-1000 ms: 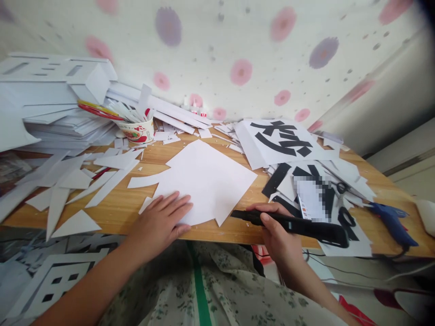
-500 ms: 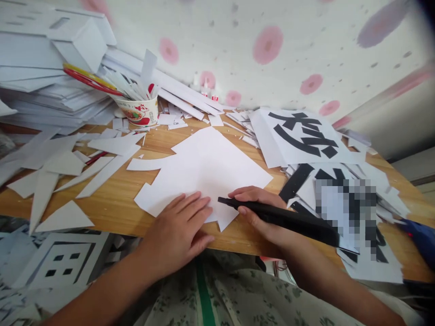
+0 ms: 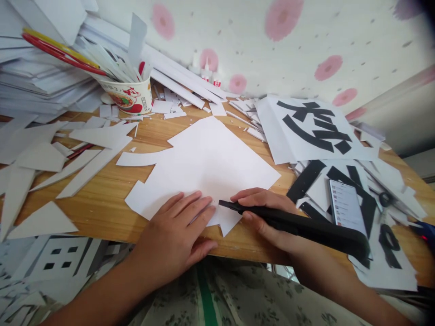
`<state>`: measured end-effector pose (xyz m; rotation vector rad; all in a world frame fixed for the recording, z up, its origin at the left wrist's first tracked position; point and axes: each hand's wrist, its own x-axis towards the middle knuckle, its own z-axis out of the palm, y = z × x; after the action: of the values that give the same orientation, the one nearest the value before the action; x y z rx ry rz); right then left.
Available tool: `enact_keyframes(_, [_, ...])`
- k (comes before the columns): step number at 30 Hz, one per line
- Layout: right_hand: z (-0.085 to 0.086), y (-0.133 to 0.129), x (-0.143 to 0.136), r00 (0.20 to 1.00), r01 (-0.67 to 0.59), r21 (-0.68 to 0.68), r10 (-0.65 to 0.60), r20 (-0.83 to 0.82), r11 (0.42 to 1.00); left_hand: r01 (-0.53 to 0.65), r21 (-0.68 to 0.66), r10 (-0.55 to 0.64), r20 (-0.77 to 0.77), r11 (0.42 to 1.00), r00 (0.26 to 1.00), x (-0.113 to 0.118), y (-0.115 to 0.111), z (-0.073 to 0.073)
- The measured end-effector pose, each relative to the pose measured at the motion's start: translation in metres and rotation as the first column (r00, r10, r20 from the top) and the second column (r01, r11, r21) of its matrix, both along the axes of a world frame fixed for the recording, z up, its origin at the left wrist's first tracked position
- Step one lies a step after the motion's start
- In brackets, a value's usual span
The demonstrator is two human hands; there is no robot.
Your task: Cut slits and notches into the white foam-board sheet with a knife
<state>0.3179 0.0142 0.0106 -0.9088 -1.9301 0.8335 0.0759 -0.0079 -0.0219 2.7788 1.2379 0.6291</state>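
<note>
White sheet under left grip, black tool (tip over sheet) in right grip.

Bare wooden tabletop left of the white sheet leaves a passage. Obstacles: loose offcuts farther left, a paper cup behind it to the left, a lettered page to its right.

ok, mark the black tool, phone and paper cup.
Black tool (image 3: 302, 223), head view: middle of its body.
Phone (image 3: 346, 204), head view: screen centre.
Paper cup (image 3: 132, 97), head view: printed side wall.
</note>
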Motion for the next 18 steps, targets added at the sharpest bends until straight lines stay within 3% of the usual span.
enact_keyframes(13, [0.007, 0.012, 0.003, 0.97, -0.184, 0.072, 0.169, 0.177, 0.98, 0.042, 0.058, -0.028, -0.228, 0.997, 0.973, 0.001, -0.004, 0.0])
enact_keyframes(18, [-0.001, 0.008, 0.007, 0.966, -0.172, 0.166, 0.133, 0.221, 0.971, 0.016, 0.104, 0.007, -0.22, 0.994, 0.976, 0.003, -0.004, -0.003])
